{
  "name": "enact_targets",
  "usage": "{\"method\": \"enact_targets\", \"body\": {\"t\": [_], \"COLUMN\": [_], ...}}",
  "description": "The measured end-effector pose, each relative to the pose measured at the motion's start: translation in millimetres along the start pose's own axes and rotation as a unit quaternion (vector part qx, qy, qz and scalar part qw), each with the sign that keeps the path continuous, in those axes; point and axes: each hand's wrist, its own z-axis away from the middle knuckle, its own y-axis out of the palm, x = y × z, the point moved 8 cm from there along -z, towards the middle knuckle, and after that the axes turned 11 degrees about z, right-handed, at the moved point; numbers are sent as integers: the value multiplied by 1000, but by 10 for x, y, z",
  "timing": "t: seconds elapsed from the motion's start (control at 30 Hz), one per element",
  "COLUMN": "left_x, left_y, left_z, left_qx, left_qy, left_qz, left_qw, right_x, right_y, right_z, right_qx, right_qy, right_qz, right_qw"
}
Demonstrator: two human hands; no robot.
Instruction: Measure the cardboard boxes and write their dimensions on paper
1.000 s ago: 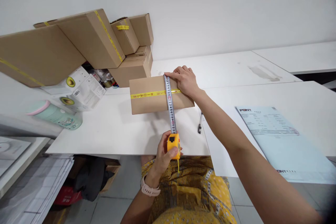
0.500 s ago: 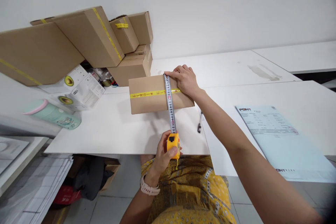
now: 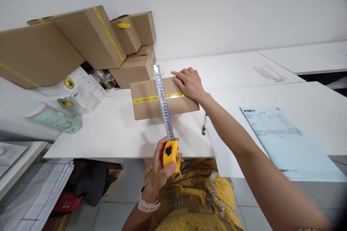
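A flat cardboard box [image 3: 148, 106] with a yellow tape stripe lies on the white table [image 3: 114, 133]. My left hand [image 3: 159, 168] grips a yellow tape measure [image 3: 171, 153] near the table's front edge. Its steel blade [image 3: 162, 101] sticks out free, raised above the box and slanting to the upper left. My right hand [image 3: 189, 83] rests flat on the box's right part with its fingers stretched out, and it does not touch the blade.
Stacked cardboard boxes [image 3: 81, 43] lean against the wall at the back left, above white cartons [image 3: 81, 95] and a mint-green bottle [image 3: 51, 117] lying on its side. A black pen [image 3: 203, 128] and a printed light-blue sheet [image 3: 282, 137] lie on the right.
My right hand has let go of the blade's end. The blade has lifted off the box and swung left. My left hand moved slightly left and down with the tape measure.
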Motion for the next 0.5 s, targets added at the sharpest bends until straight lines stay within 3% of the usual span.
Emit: {"method": "enact_targets", "body": {"t": [0.17, 0.27, 0.37, 0.43, 0.5], "left_x": [-241, -239, -192, -131, -33], "left_y": [52, 95, 144, 136, 78], "left_z": [296, 383, 424, 450, 486], "left_qx": [-15, -25, -15, -5, 7], "left_qy": [27, 9, -9, -32, -71], "left_qz": [-28, -30, -41, -55, -86], "left_qw": [999, 999, 999, 998, 994], "right_x": [282, 552, 723, 698, 493], "right_y": [-127, -7, 85, 50, -90], "right_z": [581, 1044, 1325, 1382, 1411], "right_qx": [-28, -20, -19, -17, -33], "right_qy": [-4, -30, -35, -9, 69], "right_qz": [17, 29, 17, -25, -110], "right_qw": [999, 999, 999, 999, 991]}}
